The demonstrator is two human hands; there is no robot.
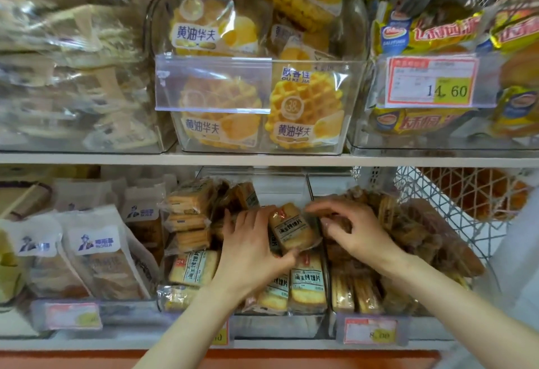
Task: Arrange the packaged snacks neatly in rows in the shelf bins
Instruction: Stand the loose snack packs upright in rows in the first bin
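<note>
Just below 黄油华夫 waffles (303,106), left hand (250,243) grips pack (291,228)

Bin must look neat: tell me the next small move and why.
Probably lower the clear packet of pale toasted slices, gripped by the left hand, into the front row of matching packets below it: it sits tilted above them, and the right hand is open beside it.
</note>
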